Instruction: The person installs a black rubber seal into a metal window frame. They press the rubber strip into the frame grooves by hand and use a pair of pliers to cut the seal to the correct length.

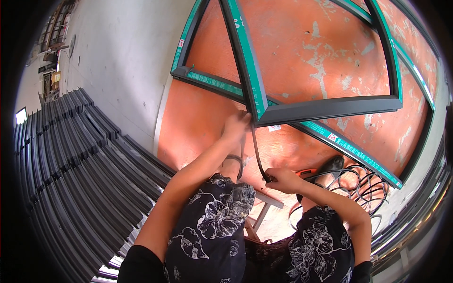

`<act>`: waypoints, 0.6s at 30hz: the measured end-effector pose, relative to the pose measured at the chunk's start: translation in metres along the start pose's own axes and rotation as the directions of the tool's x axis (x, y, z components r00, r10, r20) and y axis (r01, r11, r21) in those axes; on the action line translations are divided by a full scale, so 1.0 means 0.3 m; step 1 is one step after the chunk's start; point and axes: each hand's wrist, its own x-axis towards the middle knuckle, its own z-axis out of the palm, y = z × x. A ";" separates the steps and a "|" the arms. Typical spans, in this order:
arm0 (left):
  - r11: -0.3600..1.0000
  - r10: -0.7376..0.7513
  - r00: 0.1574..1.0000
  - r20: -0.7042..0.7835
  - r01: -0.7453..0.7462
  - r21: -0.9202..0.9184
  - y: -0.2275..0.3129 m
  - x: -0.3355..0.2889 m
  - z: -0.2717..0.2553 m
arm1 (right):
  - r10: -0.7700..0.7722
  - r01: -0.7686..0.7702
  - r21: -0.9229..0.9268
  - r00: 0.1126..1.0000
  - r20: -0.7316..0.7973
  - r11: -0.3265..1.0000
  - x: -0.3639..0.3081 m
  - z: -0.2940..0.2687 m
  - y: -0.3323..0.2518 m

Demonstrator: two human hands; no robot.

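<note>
Lying near the right grip (282, 180), closed around a black strip (257, 153), are loose coils (362, 187); left grip (237, 125) unclear.

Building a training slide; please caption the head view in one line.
Left hand at a corner of a green-taped frame, right hand holding a black strip leading up to it.

I see a black left sleeve (141, 266) and black right sleeve (362, 272) at the near edge, both short of the forearms. Black bottoms (217, 221), white line-drawn flowers and leaves, ending around the knees. Dark shoe (332, 164) farther out, right. Left hand (237, 125), right hand (281, 180): bare.
</note>
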 end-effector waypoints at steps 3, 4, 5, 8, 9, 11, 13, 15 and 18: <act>1.000 -0.002 1.000 0.013 0.002 0.018 0.023 0.013 -0.001 | 0.010 -0.010 -0.042 1.000 -0.010 0.999 0.000 0.001 0.005; 0.994 -0.094 0.996 0.008 0.094 -0.047 0.074 0.008 0.008 | 0.015 -0.015 -0.035 1.000 -0.016 0.999 -0.004 0.001 0.008; 0.976 -0.185 0.983 0.008 0.185 -0.112 0.105 0.013 0.013 | 0.019 -0.020 -0.029 1.000 -0.021 0.999 -0.006 0.003 0.010; 0.982 -0.186 0.982 -0.009 0.186 0.021 0.113 0.056 -0.002 | 0.001 -0.003 -0.049 1.000 -0.031 0.999 -0.003 0.006 0.001; 0.982 -0.189 0.982 -0.008 0.189 0.022 0.118 0.052 0.009 | 0.003 -0.004 -0.046 1.000 -0.031 0.999 -0.002 0.009 0.002; 0.982 -0.187 0.979 -0.074 0.190 0.025 0.125 0.044 0.031 | 0.010 -0.011 -0.049 1.000 -0.020 0.999 0.003 0.014 0.006; 0.982 -0.185 0.981 -0.057 0.187 0.038 0.122 0.040 0.020 | -0.005 0.005 -0.036 1.000 -0.018 0.999 0.001 0.003 -0.008; 0.981 -0.185 0.982 -0.030 0.186 0.049 0.113 0.021 0.020 | -0.013 0.013 -0.023 1.000 -0.022 1.000 -0.008 -0.010 -0.022; 0.965 -0.262 0.962 0.081 0.261 0.013 0.051 -0.090 0.025 | -0.038 0.039 0.058 0.999 -0.012 0.998 -0.009 -0.001 -0.011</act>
